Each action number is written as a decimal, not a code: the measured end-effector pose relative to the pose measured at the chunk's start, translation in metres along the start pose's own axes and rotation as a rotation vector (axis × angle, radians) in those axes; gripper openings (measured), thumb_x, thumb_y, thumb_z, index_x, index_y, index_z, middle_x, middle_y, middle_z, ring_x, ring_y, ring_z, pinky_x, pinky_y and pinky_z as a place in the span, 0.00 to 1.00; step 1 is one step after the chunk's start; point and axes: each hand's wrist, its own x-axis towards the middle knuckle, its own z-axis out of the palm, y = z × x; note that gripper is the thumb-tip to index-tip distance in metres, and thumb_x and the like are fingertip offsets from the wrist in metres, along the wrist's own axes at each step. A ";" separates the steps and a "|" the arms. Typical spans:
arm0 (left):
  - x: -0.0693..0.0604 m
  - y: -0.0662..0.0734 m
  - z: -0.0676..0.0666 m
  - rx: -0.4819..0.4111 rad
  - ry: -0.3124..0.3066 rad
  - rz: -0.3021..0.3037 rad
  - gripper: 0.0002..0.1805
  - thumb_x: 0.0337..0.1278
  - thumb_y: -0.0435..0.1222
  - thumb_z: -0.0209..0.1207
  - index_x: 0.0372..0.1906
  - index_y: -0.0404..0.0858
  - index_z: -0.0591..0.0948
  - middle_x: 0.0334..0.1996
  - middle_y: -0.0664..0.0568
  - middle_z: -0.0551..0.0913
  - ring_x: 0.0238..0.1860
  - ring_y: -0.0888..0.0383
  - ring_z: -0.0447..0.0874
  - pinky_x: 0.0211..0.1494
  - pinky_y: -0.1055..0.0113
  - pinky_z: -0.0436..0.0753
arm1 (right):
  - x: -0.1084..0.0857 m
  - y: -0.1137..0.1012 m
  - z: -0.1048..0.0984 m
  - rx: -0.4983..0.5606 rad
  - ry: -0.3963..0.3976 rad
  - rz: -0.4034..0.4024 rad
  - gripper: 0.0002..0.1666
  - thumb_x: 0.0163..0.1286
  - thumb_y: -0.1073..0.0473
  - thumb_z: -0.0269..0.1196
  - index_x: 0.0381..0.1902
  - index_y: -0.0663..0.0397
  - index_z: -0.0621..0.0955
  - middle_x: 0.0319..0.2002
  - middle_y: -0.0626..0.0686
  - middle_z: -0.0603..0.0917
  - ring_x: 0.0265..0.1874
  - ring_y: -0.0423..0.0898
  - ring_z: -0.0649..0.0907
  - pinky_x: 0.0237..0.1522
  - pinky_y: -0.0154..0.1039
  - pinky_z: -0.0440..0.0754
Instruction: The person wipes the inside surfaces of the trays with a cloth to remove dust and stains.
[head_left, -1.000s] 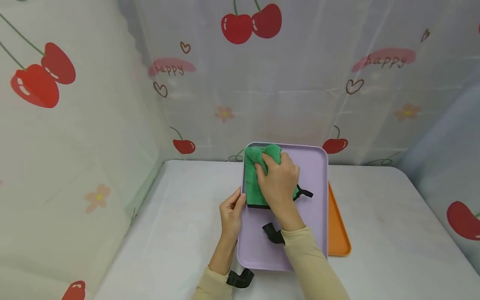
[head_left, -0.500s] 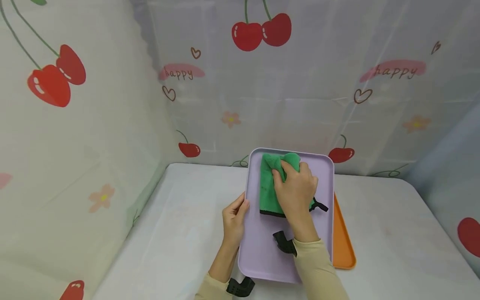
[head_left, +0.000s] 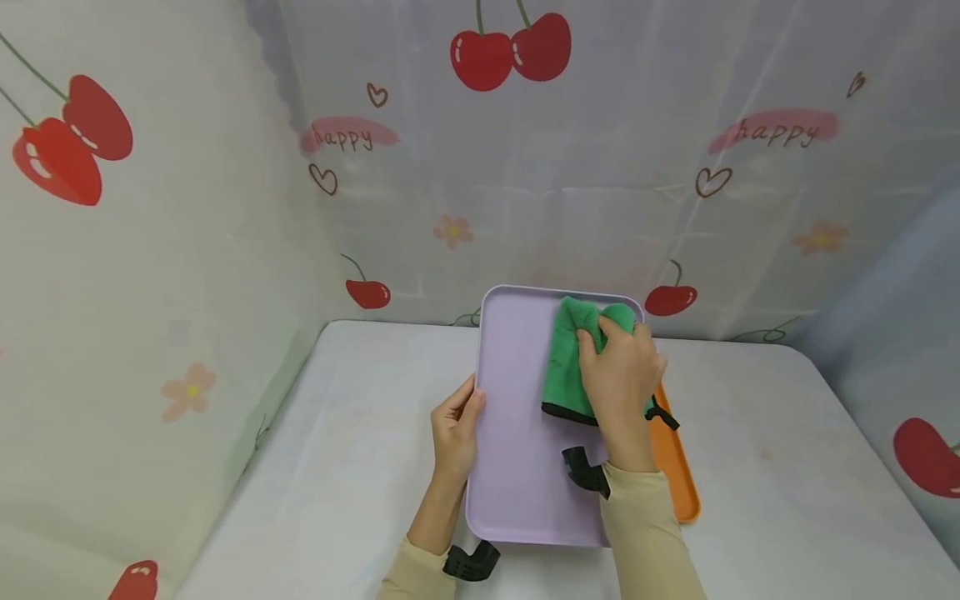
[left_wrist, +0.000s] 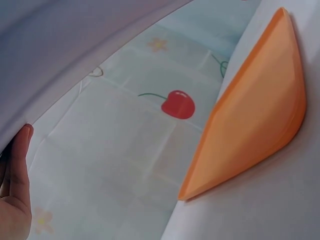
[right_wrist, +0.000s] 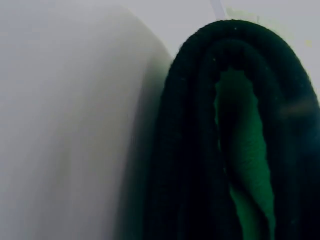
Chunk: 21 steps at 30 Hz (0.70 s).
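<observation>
The green cloth [head_left: 561, 375] is on the upper right part of a lilac tray [head_left: 513, 417], folded and bunched at its top, its lower edge trimmed in black and a black strap [head_left: 663, 414] sticking out past the tray's right edge. The right hand [head_left: 622, 375] grips it, thumb and fingers curled into the bunched fabric; the right wrist view shows the black-trimmed fold close up, green inside. The left hand [head_left: 455, 425] has the tray's left edge pinched between thumb and fingers, and the tray is held up off the white desk [head_left: 360, 442], its long sides running away from the person. Beyond its right side, an orange tray [left_wrist: 255, 100] lies on the desk, partly hidden in the head view by the lilac one and the right arm. Both arms wear beige sleeves [head_left: 645, 525], with a black bracket at each wrist. Around the desk hangs a pale curtain [head_left: 570, 167] printed with cherries, hearts, flowers and the word "happy".
</observation>
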 end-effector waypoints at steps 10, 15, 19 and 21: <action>0.002 0.002 -0.002 -0.018 0.038 -0.009 0.20 0.67 0.29 0.54 0.60 0.22 0.74 0.54 0.31 0.80 0.43 0.64 0.86 0.43 0.72 0.85 | 0.005 0.018 -0.007 -0.010 0.001 0.135 0.21 0.66 0.54 0.64 0.54 0.59 0.83 0.47 0.67 0.83 0.46 0.61 0.77 0.42 0.61 0.70; 0.002 0.000 -0.001 -0.034 0.038 -0.002 0.20 0.67 0.28 0.55 0.59 0.20 0.74 0.53 0.37 0.82 0.44 0.64 0.86 0.44 0.72 0.85 | 0.002 0.021 -0.005 0.007 0.019 0.146 0.21 0.67 0.53 0.64 0.53 0.59 0.84 0.44 0.66 0.83 0.43 0.60 0.77 0.41 0.59 0.69; 0.001 -0.002 0.000 -0.035 0.037 -0.005 0.20 0.67 0.27 0.54 0.59 0.20 0.73 0.53 0.34 0.81 0.45 0.64 0.86 0.45 0.72 0.85 | 0.000 0.021 -0.004 0.021 0.028 0.156 0.20 0.67 0.53 0.64 0.52 0.59 0.84 0.42 0.66 0.83 0.42 0.61 0.77 0.40 0.58 0.69; 0.001 -0.002 0.000 -0.036 0.036 -0.017 0.20 0.67 0.27 0.54 0.59 0.20 0.73 0.54 0.32 0.79 0.46 0.65 0.85 0.46 0.73 0.84 | -0.001 0.021 -0.004 0.032 0.033 0.161 0.20 0.67 0.53 0.63 0.51 0.60 0.84 0.42 0.66 0.83 0.43 0.61 0.77 0.40 0.59 0.69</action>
